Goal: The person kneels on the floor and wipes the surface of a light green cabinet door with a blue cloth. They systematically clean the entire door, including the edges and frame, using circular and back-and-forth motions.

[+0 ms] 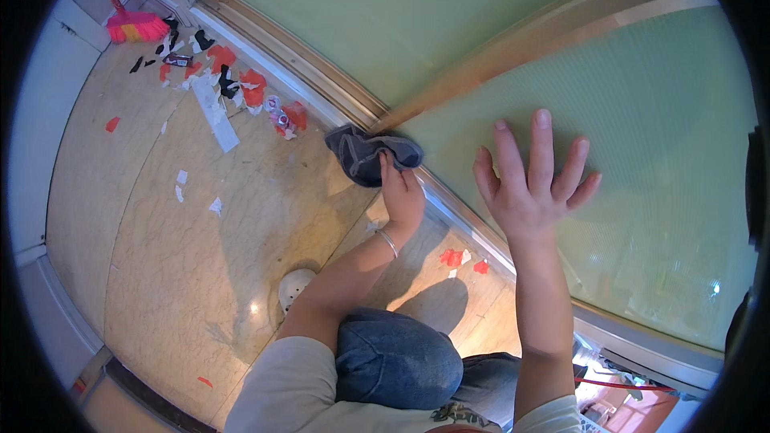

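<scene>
A dark grey cloth [358, 156] lies bunched against the metal bottom track of a sliding door, at the foot of the door's upright frame edge. My left hand [402, 195], with a bracelet on the wrist, grips the cloth's near side between thumb and fingers. To the right, my right hand [535, 183] is spread over the ribbed green glass door panel [649, 150], fingers apart and holding nothing. Whether the palm presses on the glass is hard to tell.
Torn red paper [252, 87], white scraps, black pieces and wrappers litter the tiled floor along the door track [289, 63]. A pink broom [138, 26] stands in the upper left corner. More red scraps [451, 257] lie by the track near my knees. A white shoe [295, 288] shows below.
</scene>
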